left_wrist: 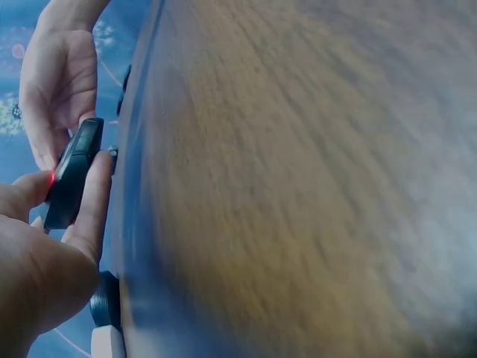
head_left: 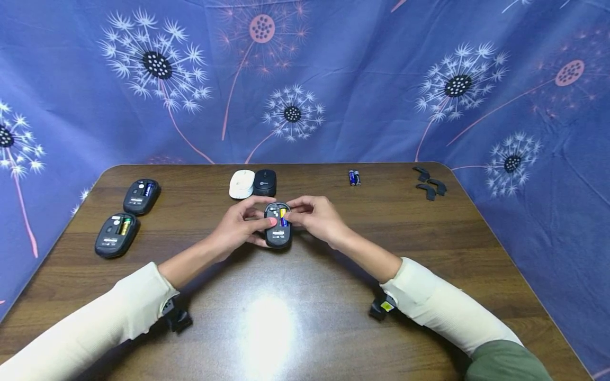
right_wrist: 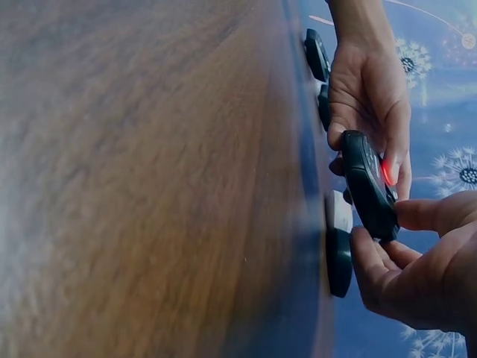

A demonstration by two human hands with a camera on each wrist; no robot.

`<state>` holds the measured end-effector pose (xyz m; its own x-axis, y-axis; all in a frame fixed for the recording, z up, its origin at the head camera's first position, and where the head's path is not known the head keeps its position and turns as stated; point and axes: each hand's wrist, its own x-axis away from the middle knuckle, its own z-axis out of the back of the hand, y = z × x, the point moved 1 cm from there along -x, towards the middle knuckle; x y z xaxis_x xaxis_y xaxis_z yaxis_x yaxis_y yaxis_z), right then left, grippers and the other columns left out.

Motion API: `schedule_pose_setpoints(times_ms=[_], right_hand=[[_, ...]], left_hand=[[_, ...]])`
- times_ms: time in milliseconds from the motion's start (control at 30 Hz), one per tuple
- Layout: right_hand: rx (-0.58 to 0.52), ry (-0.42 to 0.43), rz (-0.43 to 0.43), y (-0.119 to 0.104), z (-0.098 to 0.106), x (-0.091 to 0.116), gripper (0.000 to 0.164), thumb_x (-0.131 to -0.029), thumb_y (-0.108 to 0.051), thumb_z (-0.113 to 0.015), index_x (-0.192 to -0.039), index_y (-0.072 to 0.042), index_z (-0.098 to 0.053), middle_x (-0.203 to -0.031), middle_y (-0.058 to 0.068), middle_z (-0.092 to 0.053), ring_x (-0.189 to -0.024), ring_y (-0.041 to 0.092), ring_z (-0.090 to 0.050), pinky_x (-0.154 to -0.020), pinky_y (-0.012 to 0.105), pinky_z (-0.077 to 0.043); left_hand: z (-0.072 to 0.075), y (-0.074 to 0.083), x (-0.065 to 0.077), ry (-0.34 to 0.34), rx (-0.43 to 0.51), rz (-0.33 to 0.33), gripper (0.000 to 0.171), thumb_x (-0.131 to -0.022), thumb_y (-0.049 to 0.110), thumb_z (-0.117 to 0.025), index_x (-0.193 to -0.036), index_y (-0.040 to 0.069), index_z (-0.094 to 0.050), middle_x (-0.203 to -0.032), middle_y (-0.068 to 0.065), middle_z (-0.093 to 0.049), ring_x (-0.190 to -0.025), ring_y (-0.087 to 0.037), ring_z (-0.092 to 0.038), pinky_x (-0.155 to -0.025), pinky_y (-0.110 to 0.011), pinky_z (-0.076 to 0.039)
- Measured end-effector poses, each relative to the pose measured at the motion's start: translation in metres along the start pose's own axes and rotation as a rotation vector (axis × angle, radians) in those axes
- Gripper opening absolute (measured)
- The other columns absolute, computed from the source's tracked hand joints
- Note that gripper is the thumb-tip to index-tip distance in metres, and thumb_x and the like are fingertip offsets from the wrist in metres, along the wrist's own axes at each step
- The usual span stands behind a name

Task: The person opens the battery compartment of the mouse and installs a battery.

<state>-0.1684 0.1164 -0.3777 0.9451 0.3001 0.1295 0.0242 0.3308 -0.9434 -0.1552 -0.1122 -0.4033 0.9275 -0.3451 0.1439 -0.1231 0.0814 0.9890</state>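
Ctr of frame, held mouse point(head_left: 278, 239), bay open w/ yellow-blue batt point(head_left: 284, 221) inside; L hand point(head_left: 233, 225) grip clamped round it, R hand point(head_left: 316, 218) grip also closed on it, thumb by batt. Far L, rounded blk upper mouse point(head_left: 135, 206) holds blue batt point(head_left: 149, 189), lower mouse point(head_left: 108, 244) green-gold batt point(head_left: 126, 227). Glossy wood-grain counter point(head_left: 329, 307), blue dandelion-print cloth point(head_left: 362, 79) behind.

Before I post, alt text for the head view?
A left hand and right hand hold an upturned black mouse, battery bay exposed, over a wooden table. Two more upturned mice lie at left; behind are a white mouse and a dark mouse. At right: two loose batteries, three black pieces.
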Motion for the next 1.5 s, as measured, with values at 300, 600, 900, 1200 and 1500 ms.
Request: schedule_pose_setpoints(times_ms=[300,600,900,1200,1500], right_hand=[[-0.119,-0.062,-0.087,0.004,-0.021,-0.01,0.037,-0.104,-0.008,-0.08,-0.137,0.007,-0.073,-0.126,0.025,-0.081,-0.096,0.023,-0.084,-0.098,0.041,-0.072],[-0.214,-0.107,-0.137,0.002,-0.042,-0.019,0.037,-0.103,-0.001,-0.079,-0.138,0.01,-0.07,-0.129,0.027,-0.079,-0.104,0.025,-0.084,-0.101,0.038,-0.071],[-0.28,-0.116,-0.182,-0.002,-0.065,-0.031,0.039,-0.103,0.005,-0.077,-0.141,0.011,-0.068,-0.131,0.028,-0.078,-0.112,0.027,-0.082,-0.102,0.036,-0.07],[-0.3,-0.111,-0.173,-0.009,-0.086,-0.039,0.04,-0.102,0.006,-0.078,-0.141,0.007,-0.069,-0.131,0.029,-0.079,-0.119,0.036,-0.082,-0.101,0.036,-0.071],[-0.276,-0.098,-0.159,-0.016,-0.101,-0.046,0.044,-0.099,0.008,-0.08,-0.142,0.003,-0.072,-0.126,0.028,-0.081,-0.117,0.034,-0.083,-0.103,0.04,-0.07]], left_hand=[[0.019,-0.004,0.008,0.0,-0.03,0.06,0.062,-0.11,0.008,-0.072,-0.168,0.009,-0.05,-0.125,-0.024,-0.074,-0.09,-0.02,-0.077,-0.078,-0.037,-0.074],[0.038,-0.002,0.018,-0.005,-0.082,0.122,0.063,-0.113,0.01,-0.067,-0.172,0.006,-0.043,-0.134,-0.03,-0.07,-0.094,-0.018,-0.077,-0.082,-0.033,-0.074],[0.056,0.0,0.028,0.026,-0.105,0.137,0.06,-0.113,0.007,-0.064,-0.165,-0.004,-0.037,-0.126,-0.021,-0.074,-0.094,-0.014,-0.079,-0.084,-0.034,-0.074],[0.073,0.0,0.035,0.084,-0.139,0.128,0.059,-0.113,0.01,-0.066,-0.164,-0.003,-0.04,-0.118,-0.012,-0.075,-0.092,-0.011,-0.079,-0.081,-0.033,-0.074],[0.086,-0.002,0.038,0.139,-0.153,0.124,0.06,-0.113,0.011,-0.068,-0.166,-0.001,-0.041,-0.113,-0.004,-0.075,-0.09,-0.009,-0.079,-0.08,-0.033,-0.074]])
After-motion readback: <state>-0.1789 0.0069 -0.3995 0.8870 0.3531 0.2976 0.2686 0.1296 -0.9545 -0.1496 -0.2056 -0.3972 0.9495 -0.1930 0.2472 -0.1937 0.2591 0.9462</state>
